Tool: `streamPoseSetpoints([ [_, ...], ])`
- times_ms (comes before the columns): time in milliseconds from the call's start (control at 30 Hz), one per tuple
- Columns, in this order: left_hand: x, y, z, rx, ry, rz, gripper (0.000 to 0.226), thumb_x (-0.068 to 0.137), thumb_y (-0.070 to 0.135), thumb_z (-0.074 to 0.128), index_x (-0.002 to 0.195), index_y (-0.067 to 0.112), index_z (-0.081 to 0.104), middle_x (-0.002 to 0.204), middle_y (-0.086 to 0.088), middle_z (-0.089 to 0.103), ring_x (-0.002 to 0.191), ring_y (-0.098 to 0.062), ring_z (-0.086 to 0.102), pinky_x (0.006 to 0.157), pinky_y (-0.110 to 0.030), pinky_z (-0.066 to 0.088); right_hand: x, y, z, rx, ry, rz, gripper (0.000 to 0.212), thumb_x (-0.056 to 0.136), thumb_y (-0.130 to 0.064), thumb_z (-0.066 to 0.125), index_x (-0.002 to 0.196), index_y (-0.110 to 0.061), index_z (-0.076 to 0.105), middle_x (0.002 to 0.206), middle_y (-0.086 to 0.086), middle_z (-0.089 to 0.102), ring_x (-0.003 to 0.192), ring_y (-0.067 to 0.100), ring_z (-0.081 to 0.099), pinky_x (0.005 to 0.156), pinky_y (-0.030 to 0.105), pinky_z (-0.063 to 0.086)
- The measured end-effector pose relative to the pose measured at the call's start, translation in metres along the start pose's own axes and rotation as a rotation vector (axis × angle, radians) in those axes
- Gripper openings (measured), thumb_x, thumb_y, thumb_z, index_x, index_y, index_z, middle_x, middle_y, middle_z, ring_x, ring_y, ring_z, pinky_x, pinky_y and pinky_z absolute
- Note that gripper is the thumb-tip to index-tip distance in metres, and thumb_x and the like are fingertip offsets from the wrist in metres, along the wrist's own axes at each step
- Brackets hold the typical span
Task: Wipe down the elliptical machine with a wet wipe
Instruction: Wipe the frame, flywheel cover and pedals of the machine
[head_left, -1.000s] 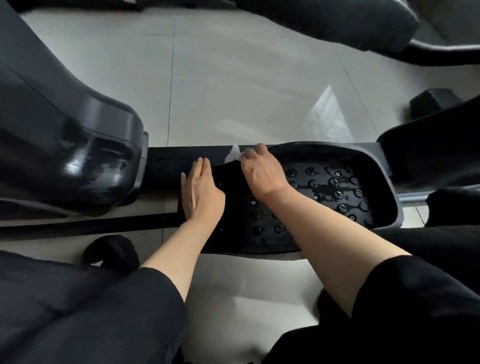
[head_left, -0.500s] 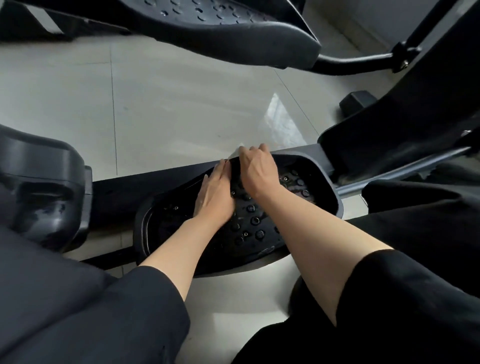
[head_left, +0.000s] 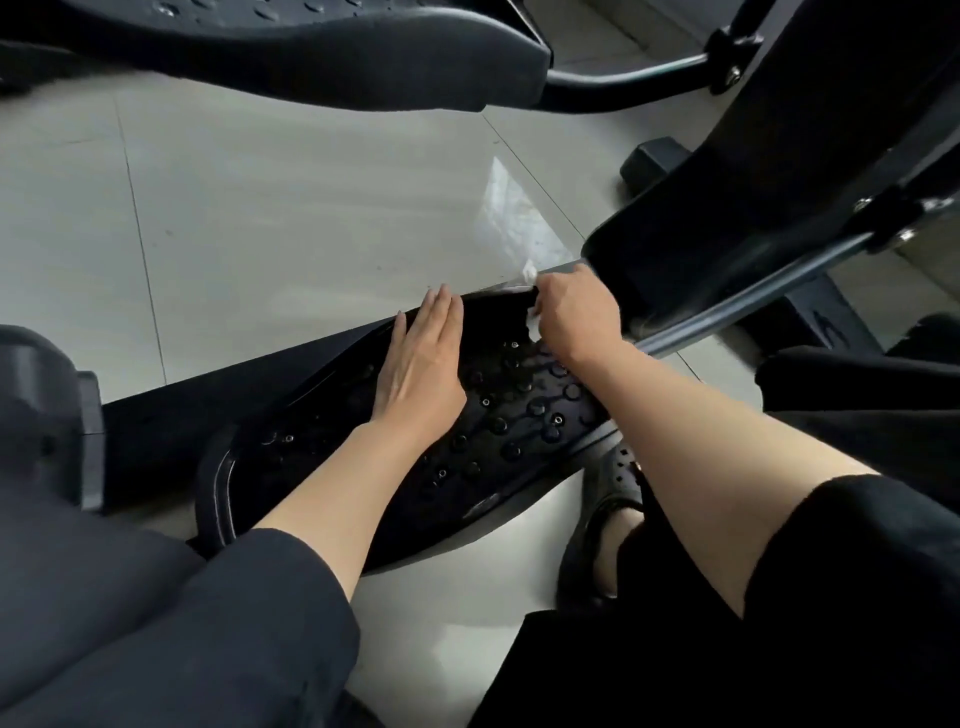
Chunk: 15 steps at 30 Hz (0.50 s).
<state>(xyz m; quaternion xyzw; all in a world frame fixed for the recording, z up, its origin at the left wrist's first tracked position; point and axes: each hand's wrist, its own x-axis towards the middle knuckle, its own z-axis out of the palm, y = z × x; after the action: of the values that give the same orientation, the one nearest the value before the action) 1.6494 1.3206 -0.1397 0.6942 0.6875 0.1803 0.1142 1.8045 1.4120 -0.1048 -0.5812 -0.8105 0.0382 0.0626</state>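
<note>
At the far left I see the dark housing (head_left: 41, 415) of the elliptical machine, and my left knee in black cloth is below it. A black rail (head_left: 218, 400) goes from the housing to the right, along the far side of the near pedal (head_left: 498, 426). Beyond the rail the grey tile floor (head_left: 285, 218) lies open as far as the second pedal (head_left: 322, 57), which hangs at the top of the view.

The near pedal is black, with round studs and a raised rim. Its left end comes close to my left sleeve, and its near edge stands over a bare strip of floor between my knees.

My left hand (head_left: 423, 364) lies flat on the pedal, fingers straight and together, the fingertips at the far rim. Just beside it, at the far right end of the pedal, my right hand (head_left: 576, 317) is curled and grips the white wet wipe (head_left: 530, 274) against the rim; only small pieces of the wipe show above and under the fingers.

Right of this hand a black cover (head_left: 691, 249) and a metal bar (head_left: 737, 312) stand very near. My foot in a black sandal (head_left: 608, 525) is under my right forearm.
</note>
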Motion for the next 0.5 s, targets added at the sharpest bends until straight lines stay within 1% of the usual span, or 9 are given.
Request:
streamPoseSetpoints([
  [67, 0.006, 0.008, 0.006, 0.083, -0.024, 0.048, 0.079, 0.09, -0.002, 0.042, 0.154, 0.007, -0.003, 0.163, -0.007, -0.01, 0.15, -0.017, -0.013, 0.12, -0.04, -0.012, -0.002, 0.033, -0.005, 0.115, -0.071, 0.136, 0.016, 0.087, -0.009, 0.054, 0.074, -0.004, 0.061, 0.071, 0.009, 0.058, 0.083, 0.03, 0.052, 0.064, 0.03, 0.032],
  [133, 0.011, 0.019, 0.011, 0.131, -0.027, 0.088, 0.078, 0.09, 0.0, 0.04, 0.154, 0.007, -0.003, 0.163, -0.007, -0.011, 0.149, -0.017, -0.014, 0.12, -0.045, -0.013, -0.006, 0.046, -0.005, 0.159, -0.122, 0.199, 0.024, 0.086, -0.009, 0.053, 0.063, -0.004, 0.048, 0.057, 0.006, 0.044, 0.071, 0.032, 0.047, 0.06, 0.03, 0.03],
  [267, 0.017, 0.031, 0.016, 0.12, -0.005, 0.074, 0.075, 0.09, 0.0, 0.038, 0.155, 0.008, 0.001, 0.164, -0.006, -0.006, 0.15, -0.015, -0.011, 0.117, -0.049, -0.016, -0.018, 0.051, -0.005, 0.195, -0.076, 0.232, 0.025, 0.079, -0.002, 0.048, 0.057, -0.005, 0.039, 0.054, 0.006, 0.037, 0.064, 0.03, 0.041, 0.053, 0.033, 0.025],
  [333, 0.021, 0.033, 0.018, 0.104, 0.015, 0.058, 0.073, 0.09, 0.0, 0.039, 0.155, 0.008, 0.005, 0.164, -0.006, -0.001, 0.15, -0.015, -0.008, 0.117, -0.049, -0.015, -0.022, 0.051, -0.007, 0.259, 0.009, 0.202, 0.014, 0.075, -0.004, 0.051, 0.061, 0.0, 0.048, 0.056, 0.01, 0.042, 0.063, 0.03, 0.039, 0.053, 0.034, 0.029],
  [367, 0.022, 0.033, 0.018, 0.098, 0.028, 0.049, 0.072, 0.09, 0.0, 0.039, 0.155, 0.008, 0.007, 0.164, -0.006, 0.001, 0.151, -0.016, -0.006, 0.118, -0.049, -0.014, -0.021, 0.049, -0.009, 0.299, 0.032, 0.178, 0.013, 0.075, -0.008, 0.053, 0.069, 0.003, 0.057, 0.061, 0.013, 0.051, 0.065, 0.031, 0.044, 0.057, 0.034, 0.036],
  [400, 0.022, 0.035, 0.019, 0.094, 0.036, 0.039, 0.072, 0.091, 0.0, 0.04, 0.155, 0.007, 0.009, 0.164, -0.006, 0.002, 0.151, -0.016, -0.005, 0.119, -0.05, -0.014, -0.02, 0.045, -0.01, 0.333, 0.028, 0.153, 0.021, 0.076, -0.014, 0.055, 0.081, 0.004, 0.064, 0.07, 0.017, 0.06, 0.072, 0.034, 0.051, 0.064, 0.035, 0.042],
  [433, 0.022, 0.037, 0.021, 0.093, 0.038, 0.029, 0.071, 0.091, 0.0, 0.041, 0.155, 0.007, 0.01, 0.164, -0.007, 0.003, 0.151, -0.016, -0.005, 0.119, -0.05, -0.013, -0.017, 0.041, -0.008, 0.343, 0.006, 0.111, 0.03, 0.079, -0.021, 0.056, 0.092, 0.004, 0.066, 0.08, 0.018, 0.066, 0.081, 0.035, 0.055, 0.071, 0.034, 0.042],
  [467, 0.022, 0.038, 0.022, 0.096, 0.039, 0.021, 0.072, 0.09, 0.0, 0.041, 0.154, 0.007, 0.01, 0.164, -0.007, 0.004, 0.151, -0.016, -0.005, 0.119, -0.051, -0.012, -0.013, 0.038, -0.004, 0.326, -0.02, 0.059, 0.033, 0.082, -0.025, 0.056, 0.095, 0.004, 0.065, 0.084, 0.017, 0.068, 0.086, 0.036, 0.056, 0.072, 0.033, 0.039],
  [500, 0.021, 0.04, 0.022, 0.102, 0.035, 0.01, 0.072, 0.09, 0.001, 0.041, 0.154, 0.006, 0.01, 0.164, -0.007, 0.004, 0.151, -0.016, -0.005, 0.119, -0.051, -0.011, -0.008, 0.036, 0.002, 0.284, -0.027, -0.008, 0.029, 0.086, -0.026, 0.056, 0.093, 0.002, 0.062, 0.084, 0.015, 0.068, 0.087, 0.037, 0.055, 0.071, 0.033, 0.036],
])
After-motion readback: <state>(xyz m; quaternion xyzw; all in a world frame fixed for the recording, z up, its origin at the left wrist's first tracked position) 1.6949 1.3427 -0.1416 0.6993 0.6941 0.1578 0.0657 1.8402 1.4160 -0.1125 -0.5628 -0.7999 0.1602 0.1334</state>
